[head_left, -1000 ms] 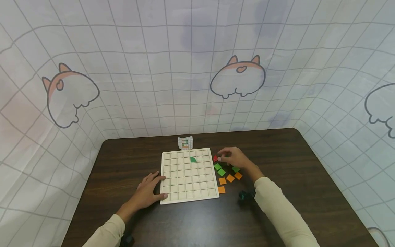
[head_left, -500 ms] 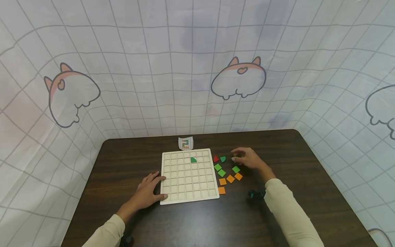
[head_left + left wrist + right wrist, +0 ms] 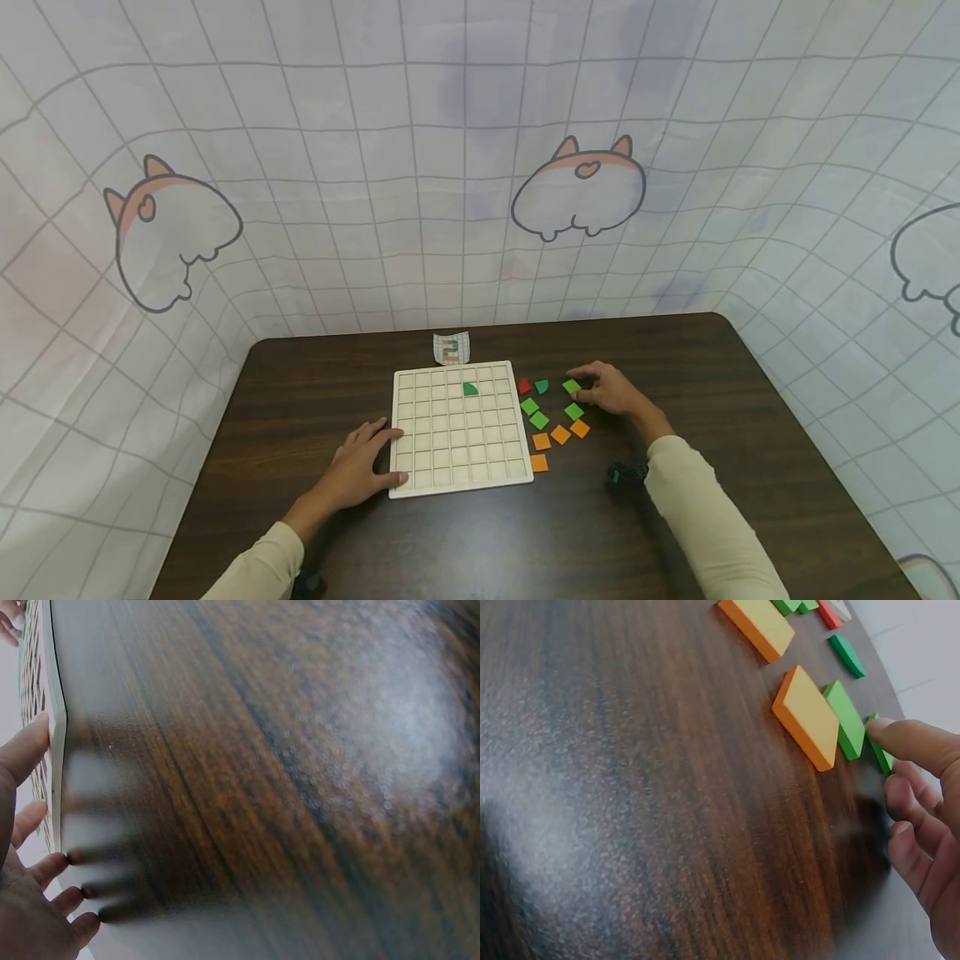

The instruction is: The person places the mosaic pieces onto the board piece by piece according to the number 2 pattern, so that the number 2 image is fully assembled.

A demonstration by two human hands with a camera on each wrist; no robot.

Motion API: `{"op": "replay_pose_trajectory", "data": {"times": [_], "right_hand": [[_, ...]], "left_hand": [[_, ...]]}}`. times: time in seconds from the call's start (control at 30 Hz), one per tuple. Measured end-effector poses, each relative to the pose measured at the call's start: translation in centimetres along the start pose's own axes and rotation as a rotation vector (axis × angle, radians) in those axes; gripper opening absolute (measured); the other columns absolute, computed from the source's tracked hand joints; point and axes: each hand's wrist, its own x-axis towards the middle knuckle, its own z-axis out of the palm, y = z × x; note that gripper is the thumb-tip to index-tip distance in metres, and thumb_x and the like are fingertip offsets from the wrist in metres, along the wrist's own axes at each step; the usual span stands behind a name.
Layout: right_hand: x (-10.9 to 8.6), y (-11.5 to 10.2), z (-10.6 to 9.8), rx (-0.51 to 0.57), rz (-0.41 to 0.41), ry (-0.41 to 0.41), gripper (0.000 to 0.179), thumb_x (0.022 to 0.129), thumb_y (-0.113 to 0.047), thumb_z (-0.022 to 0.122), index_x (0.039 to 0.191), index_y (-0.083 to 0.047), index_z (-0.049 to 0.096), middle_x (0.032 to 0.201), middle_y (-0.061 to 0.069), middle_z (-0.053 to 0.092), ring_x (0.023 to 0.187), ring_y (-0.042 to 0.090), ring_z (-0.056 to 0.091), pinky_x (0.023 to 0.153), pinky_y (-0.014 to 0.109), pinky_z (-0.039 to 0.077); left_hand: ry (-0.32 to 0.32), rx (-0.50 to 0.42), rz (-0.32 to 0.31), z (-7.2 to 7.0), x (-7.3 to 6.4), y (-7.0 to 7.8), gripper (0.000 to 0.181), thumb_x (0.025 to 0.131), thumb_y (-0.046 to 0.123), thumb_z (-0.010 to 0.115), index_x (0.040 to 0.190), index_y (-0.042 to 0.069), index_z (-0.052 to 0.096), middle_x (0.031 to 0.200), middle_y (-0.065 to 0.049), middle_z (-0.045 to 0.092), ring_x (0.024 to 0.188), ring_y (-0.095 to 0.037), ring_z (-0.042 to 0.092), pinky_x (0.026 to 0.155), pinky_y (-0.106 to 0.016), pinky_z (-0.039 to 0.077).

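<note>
A cream grid board (image 3: 442, 492) lies on the table with one dark green quarter-round tile (image 3: 469, 389) in a cell near its far side. My left hand (image 3: 363, 467) rests at the board's left edge, thumb and a finger on the rim. In the left wrist view its other fingertips (image 3: 88, 926) reach the tabletop. My right hand (image 3: 611, 390) pinches a light green square tile (image 3: 572, 386) between thumb and index finger, right of the board. The right wrist view shows the thumb (image 3: 889, 731) on this tile, the other fingers curled below.
Beside the board lie a red tile (image 3: 524, 386), another dark green tile (image 3: 542, 387), several light green tiles (image 3: 538, 420) and several orange tiles (image 3: 560, 433). A small printed pattern card (image 3: 452, 348) stands behind the board. A patterned curtain (image 3: 480, 208) surrounds the dark wooden table (image 3: 480, 542).
My right hand has moved right, away from the red tile, uncovering the second dark green tile. A light green tile now shows at its fingertips. The left hand stays put.
</note>
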Motion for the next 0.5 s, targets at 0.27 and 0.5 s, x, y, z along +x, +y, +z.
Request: {"op": "replay_pose_trajectory", "data": {"times": [0.27, 0.5], "right_hand": [[0.32, 0.14, 0.51, -0.058, -0.013, 0.018, 0.043, 0.09, -0.014, 0.076, 0.13, -0.001, 0.066, 0.122, 0.023, 0.056, 0.072, 0.019, 0.045, 0.066, 0.032, 0.04], [0.42, 0.29, 0.42, -0.059, 0.021, 0.007, 0.046, 0.089, -0.015, 0.077, 0.131, -0.003, 0.066, 0.123, 0.022, 0.056, 0.071, 0.018, 0.045, 0.066, 0.031, 0.04]], "left_hand": [[0.001, -0.007, -0.001, 0.1, -0.04, -0.1, 0.07, 0.086, 0.043, 0.078, 0.146, 0.018, 0.051, 0.162, -0.02, 0.031, 0.149, -0.05, 0.022, 0.107, -0.078, 0.021], [-0.006, -0.01, -0.003, 0.2, 0.06, -0.25, 0.07, 0.086, 0.043, 0.078, 0.145, 0.019, 0.051, 0.161, -0.02, 0.032, 0.148, -0.051, 0.023, 0.107, -0.078, 0.021]]}}
